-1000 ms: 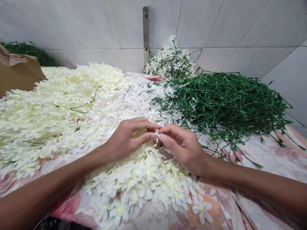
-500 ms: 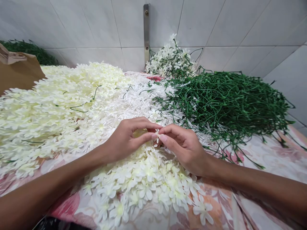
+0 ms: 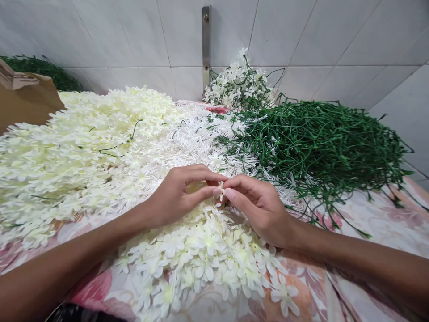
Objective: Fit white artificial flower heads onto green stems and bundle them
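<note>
My left hand point(image 3: 179, 194) and my right hand point(image 3: 258, 205) meet fingertip to fingertip over a heap of cream artificial flower heads point(image 3: 201, 255). Both pinch one small white flower piece point(image 3: 220, 188) between thumbs and forefingers. The hands hover just above the near heap, in front of a spread of thin white plastic stamen pieces point(image 3: 197, 143).
A large mound of cream flower heads point(image 3: 77, 147) fills the left. Tangled green plastic stems point(image 3: 318, 143) lie at the right, with finished flowered sprigs point(image 3: 239, 85) against the tiled wall. A brown cardboard box point(image 3: 27, 100) stands far left. A floral cloth point(image 3: 368, 223) covers the table.
</note>
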### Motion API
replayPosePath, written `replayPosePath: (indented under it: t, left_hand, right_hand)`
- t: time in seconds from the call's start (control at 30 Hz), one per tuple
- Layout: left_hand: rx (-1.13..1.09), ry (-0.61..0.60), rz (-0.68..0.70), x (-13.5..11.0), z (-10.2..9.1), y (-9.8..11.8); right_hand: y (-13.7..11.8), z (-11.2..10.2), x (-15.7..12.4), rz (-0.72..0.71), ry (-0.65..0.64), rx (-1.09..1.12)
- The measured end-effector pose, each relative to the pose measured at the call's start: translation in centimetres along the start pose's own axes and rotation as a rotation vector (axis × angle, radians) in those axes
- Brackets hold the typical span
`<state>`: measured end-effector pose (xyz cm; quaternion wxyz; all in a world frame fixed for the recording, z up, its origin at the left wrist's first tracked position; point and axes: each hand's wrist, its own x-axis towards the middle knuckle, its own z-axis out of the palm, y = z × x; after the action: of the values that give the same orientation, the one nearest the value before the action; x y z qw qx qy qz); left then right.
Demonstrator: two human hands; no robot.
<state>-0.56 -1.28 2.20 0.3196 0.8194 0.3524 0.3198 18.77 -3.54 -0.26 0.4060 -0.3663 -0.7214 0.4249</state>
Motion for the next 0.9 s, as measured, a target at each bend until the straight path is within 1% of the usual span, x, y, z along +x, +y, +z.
replayPosePath:
  t: [0.3,0.7,0.77,0.9]
  left_hand:
    - [0.003,-0.001,-0.004,0.04,-0.02,-0.09]
    - [0.05,0.022,0.014,-0.02,0.04,-0.04]
    - [0.068,0.05,0.008,-0.13,0.19,0.01]
    - [0.116,0.155,0.022,-0.35,0.5,0.12]
  right_hand:
    - [-0.09,0.07,0.05,0.002,-0.014,0.001]
    - [0.14,0.3,0.09,0.064,-0.017,0.06]
    - [0.13,0.36,0.07,0.077,-0.02,0.078]
    - [0.32,0.4,0.05,0.102,-0.018,0.109]
